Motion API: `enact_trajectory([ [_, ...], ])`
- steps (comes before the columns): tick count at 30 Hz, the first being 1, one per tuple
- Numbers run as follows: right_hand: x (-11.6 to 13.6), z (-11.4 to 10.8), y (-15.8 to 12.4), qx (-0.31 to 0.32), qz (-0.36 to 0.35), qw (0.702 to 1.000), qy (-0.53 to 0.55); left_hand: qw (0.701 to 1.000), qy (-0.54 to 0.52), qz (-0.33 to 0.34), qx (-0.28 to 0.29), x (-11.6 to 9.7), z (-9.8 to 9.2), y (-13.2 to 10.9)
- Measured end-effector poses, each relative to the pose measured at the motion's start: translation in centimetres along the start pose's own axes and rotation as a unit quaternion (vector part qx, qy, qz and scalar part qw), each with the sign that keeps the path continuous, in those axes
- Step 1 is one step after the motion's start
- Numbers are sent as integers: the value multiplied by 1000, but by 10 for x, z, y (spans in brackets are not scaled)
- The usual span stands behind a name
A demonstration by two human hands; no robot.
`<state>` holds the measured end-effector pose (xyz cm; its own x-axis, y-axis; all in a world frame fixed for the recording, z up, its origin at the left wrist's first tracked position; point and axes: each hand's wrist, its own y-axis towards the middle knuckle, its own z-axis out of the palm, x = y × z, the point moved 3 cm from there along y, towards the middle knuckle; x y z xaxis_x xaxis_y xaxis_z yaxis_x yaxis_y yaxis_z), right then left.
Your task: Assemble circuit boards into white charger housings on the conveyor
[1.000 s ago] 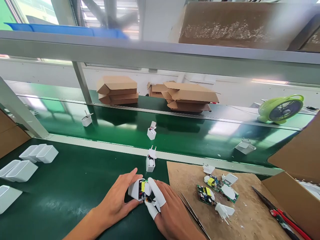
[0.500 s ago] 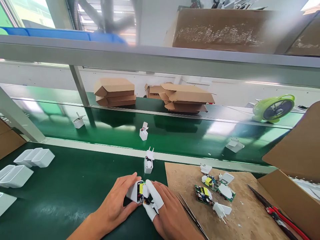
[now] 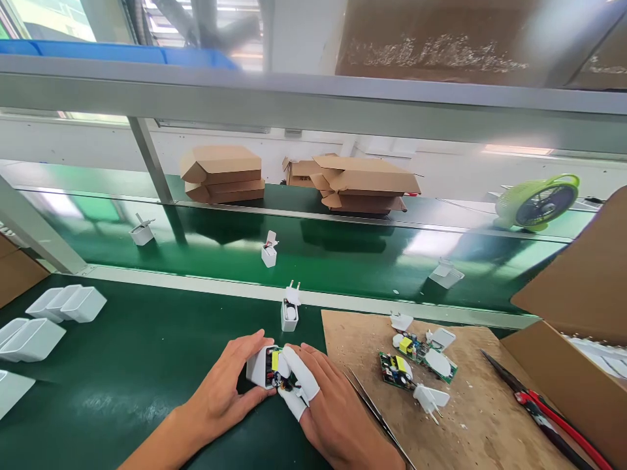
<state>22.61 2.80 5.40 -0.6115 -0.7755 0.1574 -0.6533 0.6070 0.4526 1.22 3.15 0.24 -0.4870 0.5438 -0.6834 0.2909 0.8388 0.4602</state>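
My left hand [image 3: 228, 375] is closed round a white plastic charger housing [image 3: 256, 367], with thumb and fingers on its sides. My right hand [image 3: 330, 398] wears white finger cots on the thumb and a finger. It pinches a circuit board [image 3: 281, 371] with a yellow transformer, partly inside the housing's open end. The cots hide some of the board. Just beyond my hands, another charger [image 3: 290, 314] stands upright, its pronged lid tilted open. Beside my right hand, metal tweezers [image 3: 377, 411] lie on a cardboard sheet [image 3: 353, 339].
Circuit boards [image 3: 396, 369] with white plug parts lie on the cardboard. Red-handled pliers [image 3: 533, 408] rest by an open carton [image 3: 548, 356] on the right. White empty housings [image 3: 83, 305] sit at left. Open chargers [image 3: 269, 251] are on the green conveyor [image 3: 220, 254] behind a pale rail.
The chargers on the conveyor have shifted left. My view has tilted slightly down. My hands keep nearly the same hold, and the board seems at about the same depth in the housing.
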Motion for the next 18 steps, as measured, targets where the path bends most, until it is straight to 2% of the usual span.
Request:
enact_trajectory([
  [11,0,-7,6,-3,-22,999,-24,999,-22,-29,27,3,1,-3],
  [18,1,-6,5,-18,-19,999,-21,1000,-20,-12,17,2,2,-1],
])
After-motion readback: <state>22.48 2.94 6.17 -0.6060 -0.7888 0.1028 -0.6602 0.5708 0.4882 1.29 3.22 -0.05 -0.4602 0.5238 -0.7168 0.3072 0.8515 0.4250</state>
